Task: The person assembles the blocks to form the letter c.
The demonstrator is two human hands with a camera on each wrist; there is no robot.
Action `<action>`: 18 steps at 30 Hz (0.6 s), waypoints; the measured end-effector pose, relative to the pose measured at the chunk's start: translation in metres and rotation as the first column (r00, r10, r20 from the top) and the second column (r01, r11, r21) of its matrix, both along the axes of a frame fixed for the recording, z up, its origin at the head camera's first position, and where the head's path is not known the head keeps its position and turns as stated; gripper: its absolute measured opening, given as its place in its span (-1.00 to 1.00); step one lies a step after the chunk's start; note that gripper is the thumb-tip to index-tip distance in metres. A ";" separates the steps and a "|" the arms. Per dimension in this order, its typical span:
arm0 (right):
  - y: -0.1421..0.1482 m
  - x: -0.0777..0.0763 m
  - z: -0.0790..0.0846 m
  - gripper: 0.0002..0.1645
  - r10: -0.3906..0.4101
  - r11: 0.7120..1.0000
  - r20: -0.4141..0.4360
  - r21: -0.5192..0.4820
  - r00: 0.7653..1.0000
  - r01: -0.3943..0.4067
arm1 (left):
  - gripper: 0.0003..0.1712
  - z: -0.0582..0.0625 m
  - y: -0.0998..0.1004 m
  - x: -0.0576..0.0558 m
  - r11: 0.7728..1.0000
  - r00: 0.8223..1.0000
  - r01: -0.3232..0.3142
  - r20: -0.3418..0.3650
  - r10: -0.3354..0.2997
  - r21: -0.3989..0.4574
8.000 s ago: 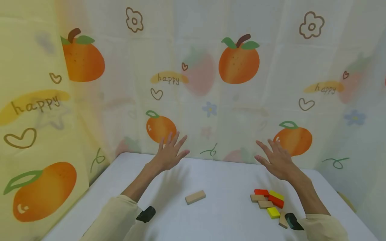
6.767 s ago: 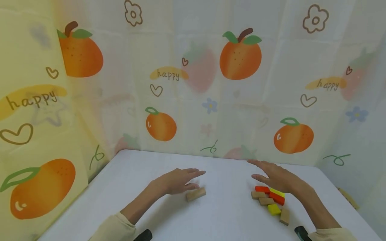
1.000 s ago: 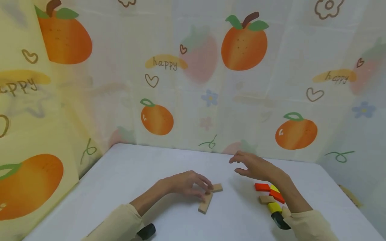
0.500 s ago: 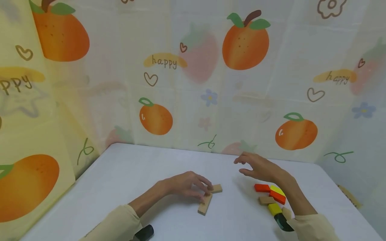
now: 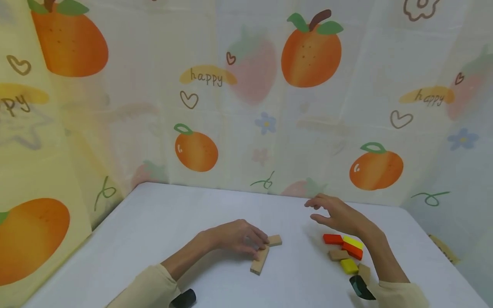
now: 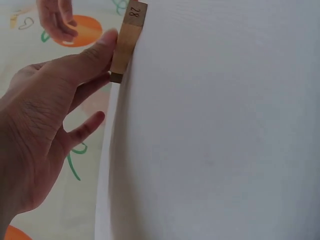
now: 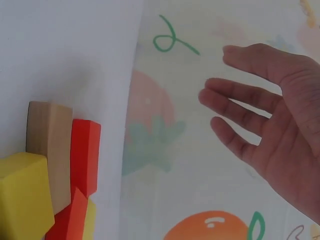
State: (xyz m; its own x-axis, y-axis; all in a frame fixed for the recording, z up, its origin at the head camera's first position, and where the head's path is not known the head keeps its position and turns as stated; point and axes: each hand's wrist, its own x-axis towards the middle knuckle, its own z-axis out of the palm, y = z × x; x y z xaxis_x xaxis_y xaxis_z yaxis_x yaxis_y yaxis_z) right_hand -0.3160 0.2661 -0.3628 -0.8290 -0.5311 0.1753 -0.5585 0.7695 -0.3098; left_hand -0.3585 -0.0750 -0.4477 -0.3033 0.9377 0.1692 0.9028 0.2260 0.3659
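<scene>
Two plain wooden blocks lie end to end at an angle on the white table: a front block (image 5: 259, 262) and a back block (image 5: 275, 240). My left hand (image 5: 240, 237) pinches the far end of the front block, thumb on its near side, fingertips close to where the two meet. In the left wrist view, the thumb presses against a wooden block (image 6: 127, 42) with 28 printed on its end. My right hand (image 5: 343, 216) hovers above the table with loosely bent fingers, holding nothing; the right wrist view shows its palm and spread fingers (image 6: 65, 20) only partly.
Right of the wooden pair lies a loose group of small blocks: red (image 5: 333, 239), yellow (image 5: 349, 266) and wooden (image 5: 339, 255). They sit below my right forearm. A fruit-printed curtain (image 5: 239, 141) stands along the back edge of the white table (image 5: 215, 291).
A second wooden block from the right-hand group now lies against the first, which has been turned. Over the last second my right hand drifts slightly right; my left stays at the blocks.
</scene>
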 end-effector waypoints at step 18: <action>0.032 0.012 -0.008 -0.62 -0.115 0.991 0.277 0.103 0.954 0.089 | -0.63 -0.001 -0.001 0.005 1.000 0.998 -0.004 -0.056 0.003 -0.020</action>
State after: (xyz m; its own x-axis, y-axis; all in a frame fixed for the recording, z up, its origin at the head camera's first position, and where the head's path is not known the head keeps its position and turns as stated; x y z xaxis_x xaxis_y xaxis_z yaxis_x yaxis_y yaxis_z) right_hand -0.3045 0.2985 -0.3710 -0.8885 -0.4437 -0.1171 -0.3753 0.8494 -0.3711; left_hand -0.3536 -0.0761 -0.4491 -0.2969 0.9401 0.1674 0.9209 0.2356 0.3105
